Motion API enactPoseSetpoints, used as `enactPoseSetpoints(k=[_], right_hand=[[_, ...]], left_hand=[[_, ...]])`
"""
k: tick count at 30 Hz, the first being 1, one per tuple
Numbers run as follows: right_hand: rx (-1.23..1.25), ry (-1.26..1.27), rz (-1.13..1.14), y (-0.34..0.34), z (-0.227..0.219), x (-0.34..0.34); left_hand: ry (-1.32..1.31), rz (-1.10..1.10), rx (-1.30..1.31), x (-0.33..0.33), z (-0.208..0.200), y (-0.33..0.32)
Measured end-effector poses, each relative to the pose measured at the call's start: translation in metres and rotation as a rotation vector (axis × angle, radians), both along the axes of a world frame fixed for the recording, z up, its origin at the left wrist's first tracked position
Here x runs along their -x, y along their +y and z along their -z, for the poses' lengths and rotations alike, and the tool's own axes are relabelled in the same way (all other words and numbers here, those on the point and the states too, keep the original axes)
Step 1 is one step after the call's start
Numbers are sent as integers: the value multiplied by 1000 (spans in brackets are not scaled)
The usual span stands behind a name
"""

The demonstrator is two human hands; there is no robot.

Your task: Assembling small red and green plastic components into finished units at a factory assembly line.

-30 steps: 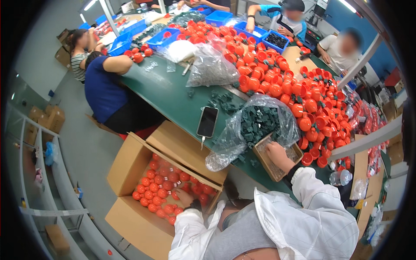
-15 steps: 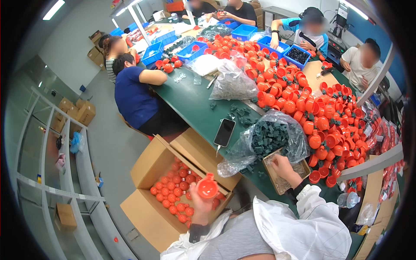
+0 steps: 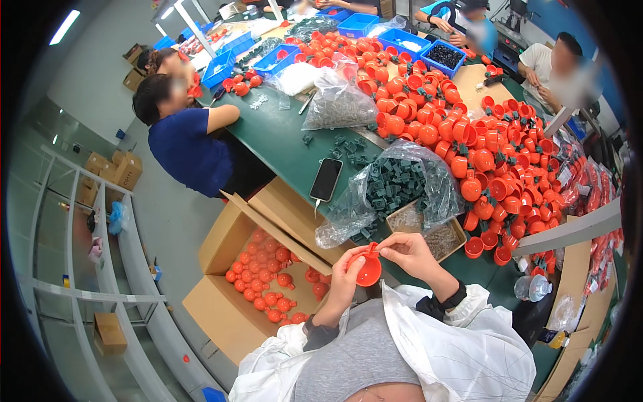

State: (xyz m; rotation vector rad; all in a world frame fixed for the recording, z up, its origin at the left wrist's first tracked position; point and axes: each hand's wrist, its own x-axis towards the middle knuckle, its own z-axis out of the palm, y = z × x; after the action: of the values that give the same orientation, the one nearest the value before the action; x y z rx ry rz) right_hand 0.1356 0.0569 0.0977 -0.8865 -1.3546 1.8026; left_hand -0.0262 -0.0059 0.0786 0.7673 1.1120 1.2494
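Note:
My left hand [image 3: 342,279] is closed around a red plastic cup [image 3: 369,273], held with its hollow side up and its narrow neck away from me. Thumb and fingertip of my right hand [image 3: 410,255] are pinched together right at that neck. Whatever lies between them is too small to make out. Just beyond my right hand sits a shallow tray [image 3: 464,240] of tiny light parts. A clear plastic bag [image 3: 439,194] behind it spills dark green plastic clips [image 3: 395,181]. Left of my left hand, an open cardboard box [image 3: 218,311] holds many red cups [image 3: 258,268].
A phone [image 3: 326,179] with a cable lies on the green table [image 3: 274,151]. Red cups fitted with dark clips [image 3: 495,181] are heaped to the right, by a white post [image 3: 576,228]. A person in blue [image 3: 184,151] sits at the left edge; others work farther back.
My left hand has brought the red cup from over the box to in front of me. My right hand has left the tray and met the cup's neck. The view has shifted slightly.

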Motion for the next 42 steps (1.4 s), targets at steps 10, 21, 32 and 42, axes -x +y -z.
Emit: enactPoseSetpoints(k=[10,21,32,42], right_hand=[[-141,-143,27,1,2,2],[72,-24,-28,-5,16,5],[86,28,25,-10,38,24],[-757,-767,8,15,84,24]], left_hand=[[37,-24,10,-1,-4,-5],[271,22,-51,3,2,-14],[349,50,-22,-1,11,-19],[208,-236,199,29,58,-33]])
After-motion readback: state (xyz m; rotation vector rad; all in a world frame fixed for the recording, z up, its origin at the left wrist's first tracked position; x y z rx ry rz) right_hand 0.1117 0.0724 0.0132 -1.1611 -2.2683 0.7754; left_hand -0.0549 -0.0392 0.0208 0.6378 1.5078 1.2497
